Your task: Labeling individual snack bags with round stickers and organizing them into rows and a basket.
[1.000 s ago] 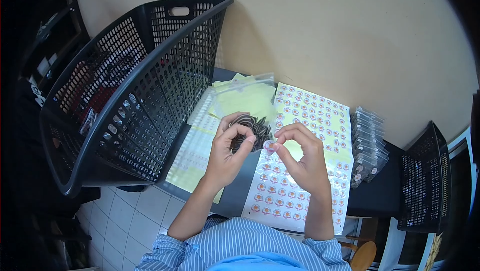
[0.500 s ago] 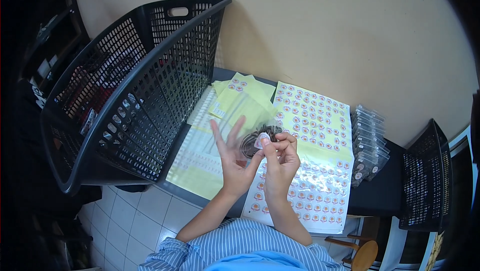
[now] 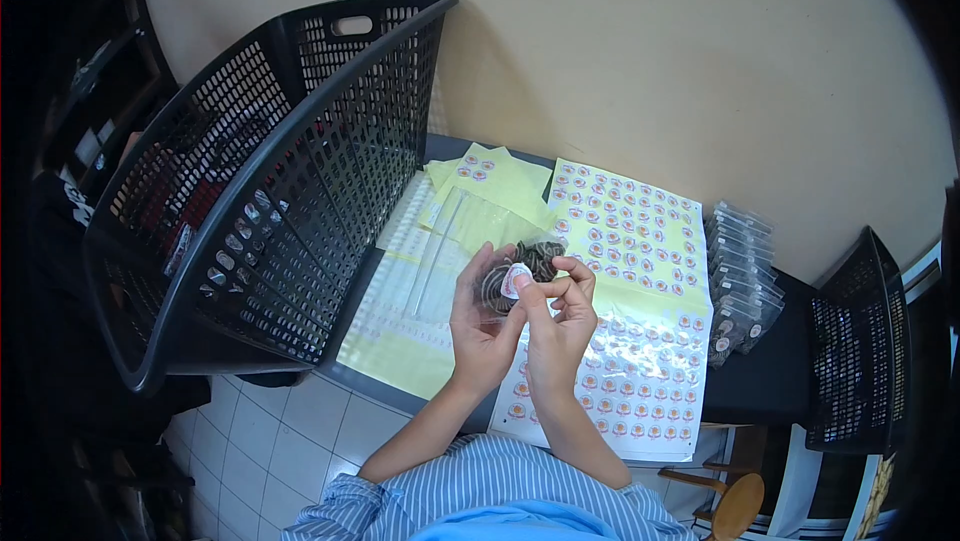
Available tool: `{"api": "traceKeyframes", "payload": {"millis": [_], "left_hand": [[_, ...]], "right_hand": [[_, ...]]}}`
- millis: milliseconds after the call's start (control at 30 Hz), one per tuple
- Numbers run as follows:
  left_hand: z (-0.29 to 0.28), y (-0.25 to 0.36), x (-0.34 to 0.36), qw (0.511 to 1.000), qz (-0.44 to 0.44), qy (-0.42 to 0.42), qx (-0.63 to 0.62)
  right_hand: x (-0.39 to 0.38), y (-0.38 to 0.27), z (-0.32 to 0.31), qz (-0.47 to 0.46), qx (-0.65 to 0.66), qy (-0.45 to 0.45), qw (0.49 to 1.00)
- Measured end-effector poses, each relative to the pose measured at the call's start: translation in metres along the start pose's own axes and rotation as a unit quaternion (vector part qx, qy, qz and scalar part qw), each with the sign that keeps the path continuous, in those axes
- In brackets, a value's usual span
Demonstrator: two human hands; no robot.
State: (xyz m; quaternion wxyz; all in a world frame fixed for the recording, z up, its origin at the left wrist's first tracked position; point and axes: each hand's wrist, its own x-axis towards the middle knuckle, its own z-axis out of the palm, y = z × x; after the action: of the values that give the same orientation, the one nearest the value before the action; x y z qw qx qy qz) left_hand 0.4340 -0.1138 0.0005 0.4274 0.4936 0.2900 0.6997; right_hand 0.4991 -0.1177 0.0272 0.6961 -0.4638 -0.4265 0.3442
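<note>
Above the bench [image 3: 768,386], the left hand [image 3: 482,346], fingers partly curled, holds a clear bag [image 3: 489,286], while the right hand [image 3: 556,343], fingers bent, thumbs 1 sticker [image 3: 512,276] against it, risking wrinkles if the slack plastic shifts.

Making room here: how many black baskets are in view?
2: the large basket at left, and the right basket, past the stacked plastic bags. Dark edges may hide others.

A white sticker [image 3: 515,279] overlies a clear bag [image 3: 494,289].
</note>
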Motion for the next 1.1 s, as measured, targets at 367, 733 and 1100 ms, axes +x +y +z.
{"api": "traceKeyframes", "payload": {"millis": [367,733,1100], "left_hand": [[0.001,0.002,0.0,1.0,0.003,-0.002,-0.009],[-0.002,0.001,-0.001,0.997,-0.001,-0.01,-0.071],[0.0,-0.006,0.002,0.994,-0.019,0.107,-0.017]], "right_hand": [[0.0,-0.002,0.005,-0.02,-0.018,0.011,1.0],[0.004,0.014,0.005,-0.074,-0.1,0.022,0.992],[0.0,0.025,0.006,-0.071,-0.153,0.011,0.986]]}}
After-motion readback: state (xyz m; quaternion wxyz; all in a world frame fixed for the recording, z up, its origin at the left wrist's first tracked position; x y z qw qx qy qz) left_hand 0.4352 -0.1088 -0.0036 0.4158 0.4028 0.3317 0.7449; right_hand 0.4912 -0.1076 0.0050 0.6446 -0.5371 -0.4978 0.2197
